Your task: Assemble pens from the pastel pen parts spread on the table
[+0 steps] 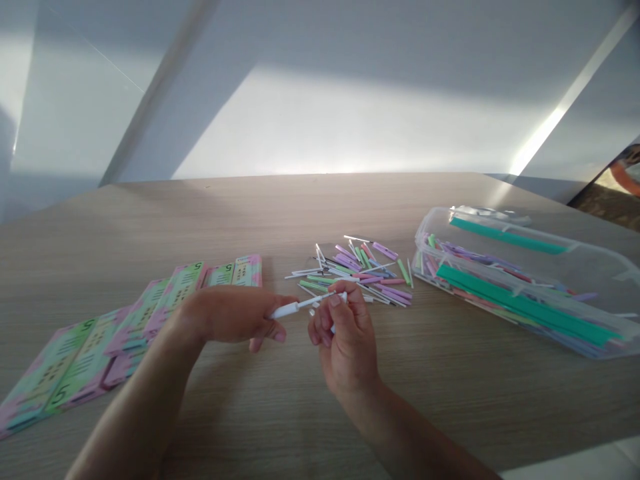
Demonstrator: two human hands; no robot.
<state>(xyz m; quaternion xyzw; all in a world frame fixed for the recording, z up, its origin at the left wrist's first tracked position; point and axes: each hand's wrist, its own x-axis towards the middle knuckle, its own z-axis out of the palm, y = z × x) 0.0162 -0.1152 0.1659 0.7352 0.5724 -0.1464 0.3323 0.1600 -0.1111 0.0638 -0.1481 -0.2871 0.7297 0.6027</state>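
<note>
Left hand (pixel 235 315) — grip closed on white stick (pixel 285 310) | right hand (pixel 351 337) — pinching white piece (pixel 343 297)

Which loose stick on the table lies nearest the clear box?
The thin white stick, at the pile's right edge; it lies between the short green stick and the box, while the others lie farther left.

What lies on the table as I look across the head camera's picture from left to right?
Spread green-and-pink printed packets → a loose heap of slim coloured and white sticks → a clear plastic box with green strips, holding more sticks.
</note>
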